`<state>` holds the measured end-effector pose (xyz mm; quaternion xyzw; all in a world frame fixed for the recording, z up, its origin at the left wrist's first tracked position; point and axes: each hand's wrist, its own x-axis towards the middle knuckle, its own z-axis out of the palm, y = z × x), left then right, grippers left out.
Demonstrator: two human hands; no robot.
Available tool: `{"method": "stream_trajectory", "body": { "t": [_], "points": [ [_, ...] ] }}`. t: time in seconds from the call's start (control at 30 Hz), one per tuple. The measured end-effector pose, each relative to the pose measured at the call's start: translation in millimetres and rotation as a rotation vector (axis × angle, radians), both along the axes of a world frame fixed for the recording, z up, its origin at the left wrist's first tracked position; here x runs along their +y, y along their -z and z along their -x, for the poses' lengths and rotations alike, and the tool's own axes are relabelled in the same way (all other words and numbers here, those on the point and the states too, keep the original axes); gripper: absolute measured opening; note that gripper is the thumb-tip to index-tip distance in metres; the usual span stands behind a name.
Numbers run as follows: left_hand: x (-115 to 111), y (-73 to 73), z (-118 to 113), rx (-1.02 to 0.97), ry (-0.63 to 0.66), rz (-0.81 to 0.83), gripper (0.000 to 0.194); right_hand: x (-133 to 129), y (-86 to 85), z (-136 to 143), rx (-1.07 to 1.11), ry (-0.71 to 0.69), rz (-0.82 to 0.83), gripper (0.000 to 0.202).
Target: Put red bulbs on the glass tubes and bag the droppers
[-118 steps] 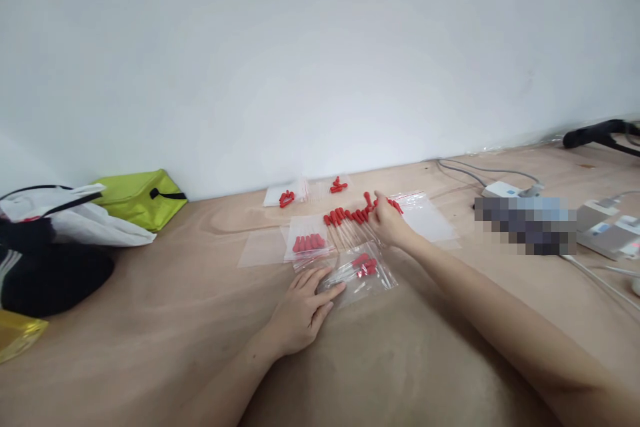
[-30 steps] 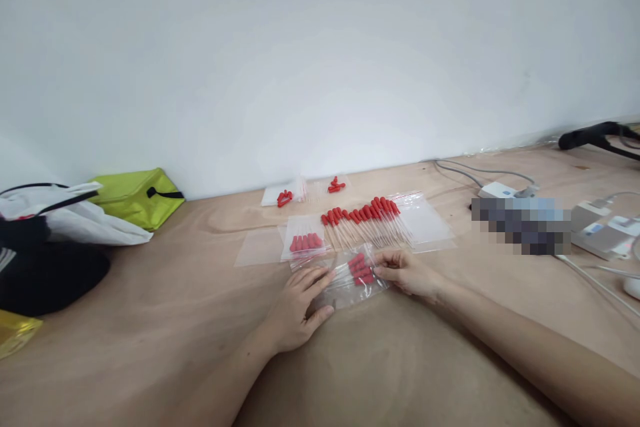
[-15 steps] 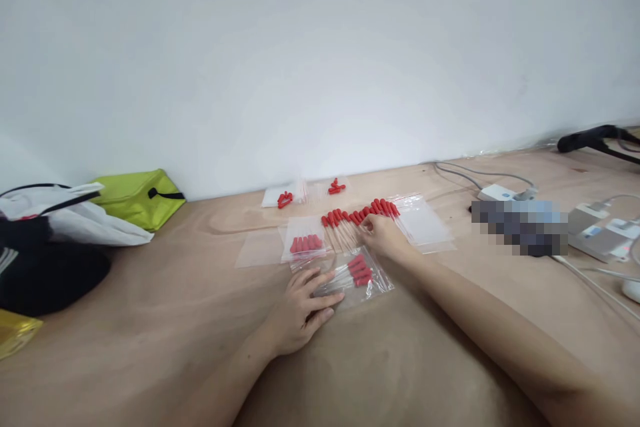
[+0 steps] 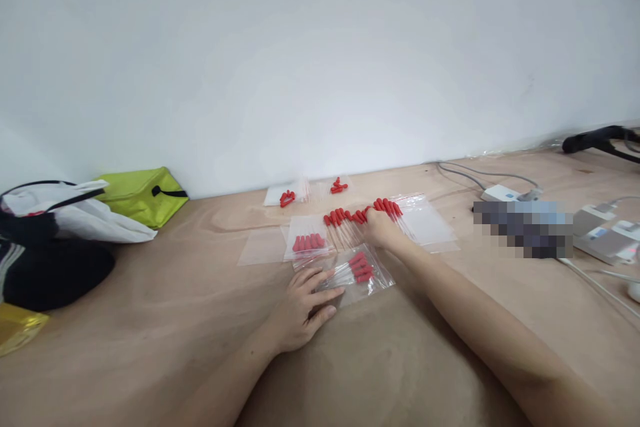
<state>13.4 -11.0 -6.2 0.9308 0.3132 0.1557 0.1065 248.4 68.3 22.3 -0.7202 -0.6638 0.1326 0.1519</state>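
My left hand [image 4: 305, 310] lies open, fingers spread, on the left edge of a clear zip bag [image 4: 383, 279]. Several red-tipped sticks [image 4: 361, 267] with pale shafts are inside that bag. My right hand [image 4: 384, 229] reaches into a row of loose red-tipped sticks [image 4: 336, 217], its fingers curled closed at the heads in the middle of the row. A stick's red head shows at the fingertips, which are partly hidden. Left of the row, a second bag [image 4: 306, 225] has several red heads showing. Plain bags [image 4: 430, 223] lie under and beside the row's right end.
By the wall stand two small bags with red pieces [image 4: 287, 198] [image 4: 339, 185]. A green pouch [image 4: 140, 197], a white bag [image 4: 120, 227] and a black cap [image 4: 60, 273] are at the left. Chargers [image 4: 605, 233] and cables [image 4: 595, 287] lie at the right.
My right hand has shifted slightly up and right along the row, and its fingers have curled in more. My left hand stays on the bag. The view has moved slightly.
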Motion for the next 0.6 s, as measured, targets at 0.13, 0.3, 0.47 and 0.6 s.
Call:
{"method": "stream_trajectory", "body": {
  "t": [0.13,0.3,0.47,0.6],
  "points": [
    [-1.2,-5.1,-2.3,-0.019,-0.034,0.015,0.029,-19.6,2.0,-26.3,0.097,-0.08,-0.073,0.035],
    [-1.6,-6.8,-3.7,-0.023,-0.037,0.005,0.034,-52.8,25.9,-49.1,0.725,-0.167,-0.229,0.07],
    [-1.1,-4.7,-3.2,-0.016,-0.039,-0.01,0.036,-66.5,43.3,-44.9,1.122,0.06,-0.263,0.084],
    [-1.2,-5.5,-3.1,-0.002,-0.032,-0.012,0.036,-68.2,42.2,-37.3,1.176,0.097,-0.272,0.083]
  ]
}}
